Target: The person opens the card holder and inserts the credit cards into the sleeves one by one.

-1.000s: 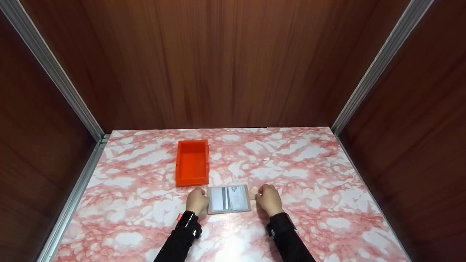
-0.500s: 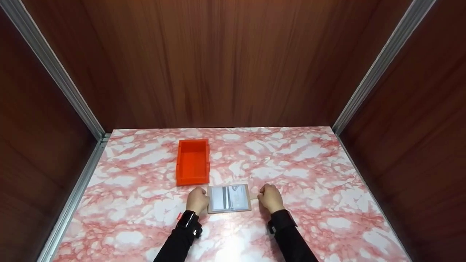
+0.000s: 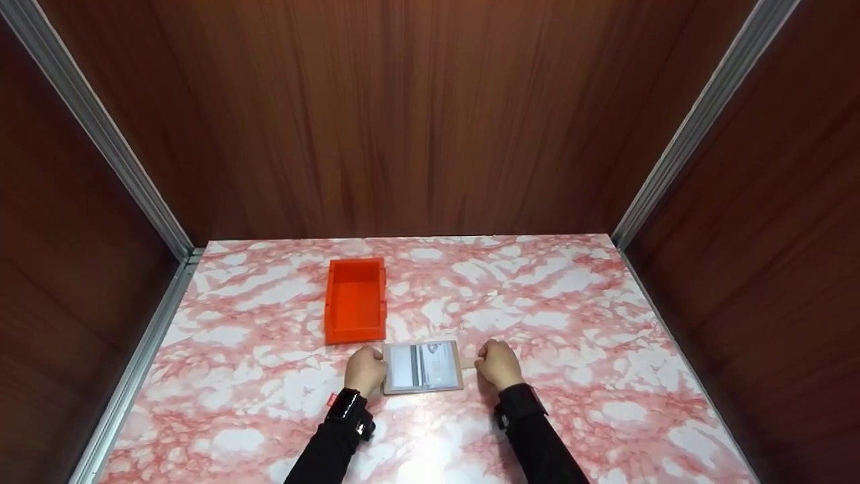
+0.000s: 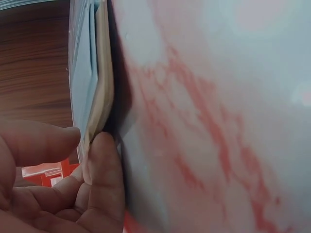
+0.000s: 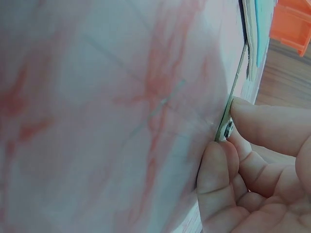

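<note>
An opened tan card holder [image 3: 423, 367] with clear plastic sleeves lies on the table in front of me, a narrow strap [image 3: 468, 363] sticking out from its right side. My left hand [image 3: 365, 370] holds the left edge; the left wrist view has the cover's edge [image 4: 103, 73] running down between thumb and forefinger. On the other side, my right hand [image 3: 499, 365] pinches the end of the strap. A metal snap button [image 5: 228, 129] shows between thumb and forefinger in the right wrist view. Curled fingers hide the strap's tip.
Just behind the left hand stands an orange plastic bin [image 3: 356, 336] with nothing visible inside. The pink-and-white marbled table [image 3: 571, 323] is bordered by brown wood-grain panels [image 3: 430, 134] with grey metal rails. A small red tag [image 3: 331, 399] shows beside the left wrist.
My right hand has shifted very slightly to the right, so a little more of the strap shows. The left hand, the card holder and the bin stay practically where they were.
</note>
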`<action>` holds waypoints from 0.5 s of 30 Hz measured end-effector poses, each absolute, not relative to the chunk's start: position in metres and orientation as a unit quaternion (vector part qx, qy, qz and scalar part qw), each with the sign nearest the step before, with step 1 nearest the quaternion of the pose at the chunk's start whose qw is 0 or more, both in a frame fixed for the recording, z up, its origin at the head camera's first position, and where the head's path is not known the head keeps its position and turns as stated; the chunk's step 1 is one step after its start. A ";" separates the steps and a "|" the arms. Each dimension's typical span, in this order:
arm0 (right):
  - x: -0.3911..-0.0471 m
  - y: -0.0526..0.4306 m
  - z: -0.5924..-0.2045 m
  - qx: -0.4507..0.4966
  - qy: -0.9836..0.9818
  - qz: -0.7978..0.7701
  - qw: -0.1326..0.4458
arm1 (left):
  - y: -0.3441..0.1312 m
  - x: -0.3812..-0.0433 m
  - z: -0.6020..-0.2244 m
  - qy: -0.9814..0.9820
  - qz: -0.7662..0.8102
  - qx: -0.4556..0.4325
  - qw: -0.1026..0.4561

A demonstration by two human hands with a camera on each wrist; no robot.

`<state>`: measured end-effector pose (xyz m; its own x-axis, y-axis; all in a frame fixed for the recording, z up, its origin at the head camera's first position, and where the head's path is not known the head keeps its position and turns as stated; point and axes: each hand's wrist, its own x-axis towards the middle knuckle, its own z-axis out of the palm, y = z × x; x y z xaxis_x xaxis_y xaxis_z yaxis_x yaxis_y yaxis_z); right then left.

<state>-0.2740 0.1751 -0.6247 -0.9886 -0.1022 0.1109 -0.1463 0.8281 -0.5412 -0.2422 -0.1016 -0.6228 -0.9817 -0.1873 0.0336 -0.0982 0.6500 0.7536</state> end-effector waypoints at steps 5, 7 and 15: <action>-0.274 0.176 -0.624 0.061 -0.953 0.294 0.035 | -0.100 -0.242 -0.622 -0.902 -0.420 0.078 0.064; -0.274 0.176 -0.625 0.061 -0.954 0.291 0.040 | -0.100 -0.242 -0.620 -0.900 -0.425 0.077 0.066; -0.274 0.175 -0.625 0.056 -0.956 0.287 0.034 | -0.098 -0.241 -0.612 -0.881 -0.463 0.066 0.072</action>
<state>-0.2739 0.1748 -0.6253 -0.9913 -0.0884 0.0975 -0.1275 0.8287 -0.5450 -0.2412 -0.0981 -0.6124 -0.9807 -0.1838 0.0663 -0.0497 0.5627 0.8251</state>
